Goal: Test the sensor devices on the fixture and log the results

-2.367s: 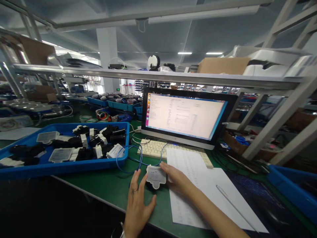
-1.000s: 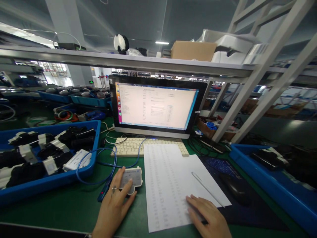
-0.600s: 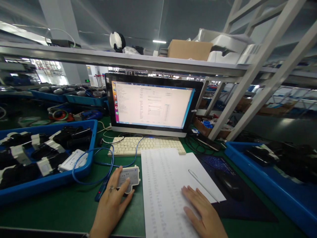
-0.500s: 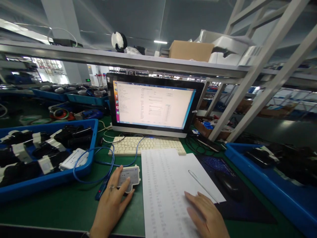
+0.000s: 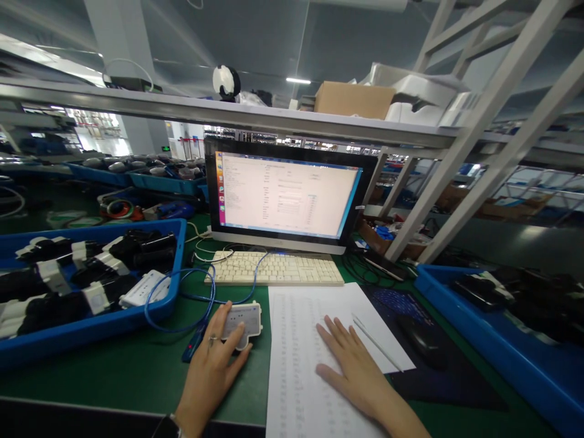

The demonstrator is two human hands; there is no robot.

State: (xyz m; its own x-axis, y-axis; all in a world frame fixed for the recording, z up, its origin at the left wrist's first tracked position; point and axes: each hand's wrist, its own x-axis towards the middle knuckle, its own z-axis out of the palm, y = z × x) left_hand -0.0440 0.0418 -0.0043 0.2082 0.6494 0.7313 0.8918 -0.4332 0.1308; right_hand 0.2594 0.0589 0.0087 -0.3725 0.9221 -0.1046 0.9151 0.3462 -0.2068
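My left hand (image 5: 214, 359) is closed around the lower left side of a small white plastic module (image 5: 246, 322) with a printed grey label, on the green table. Beside that hand, partly under its fingers, lies a slim blue device (image 5: 191, 345) with a red light and a blue cable (image 5: 211, 298). My right hand (image 5: 349, 362) lies flat with its fingers spread on a printed sheet of paper (image 5: 292, 353). Just right of its fingertips, a pen (image 5: 376, 342) rests on another white sheet (image 5: 396, 359) under the printed one.
Behind the papers stand a white keyboard (image 5: 283, 269) and a lit monitor (image 5: 283, 194). Blue bins of black and white parts flank me, one on the left (image 5: 176, 267) and one on the right (image 5: 438, 292). A black mouse (image 5: 422, 340) sits on a dark mat (image 5: 456, 386).
My right hand has moved forward and left and now lies spread on the printed sheet. That sheet has slid toward me, off the keyboard's edge. My left hand stays on the module.
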